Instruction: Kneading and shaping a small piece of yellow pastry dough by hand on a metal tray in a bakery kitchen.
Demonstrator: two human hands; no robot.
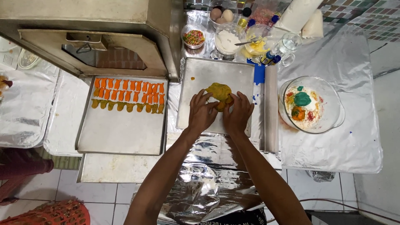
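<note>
Left hand [203, 112] and right hand [237, 113] both pressed on yellow dough [219, 92], fingers spread, grasping its near edge; dough lay mid-sheet on flat metal tray [200, 75]; shaped orange and yellow pieces [127, 95] sat on second tray [121, 133] well left; advisable: press evenly from both sides; keep lump centred, clear of rim.

A foil-covered counter [354, 137] carries a flat metal tray [200, 75] at its middle, with a rolling pin [271, 108] just beside the tray's right edge. A glass bowl [333, 100] sits toward the counter's right side, and small bowls and bottles crowd the far edge. A second metal tray [121, 133] rests at the left end.
</note>
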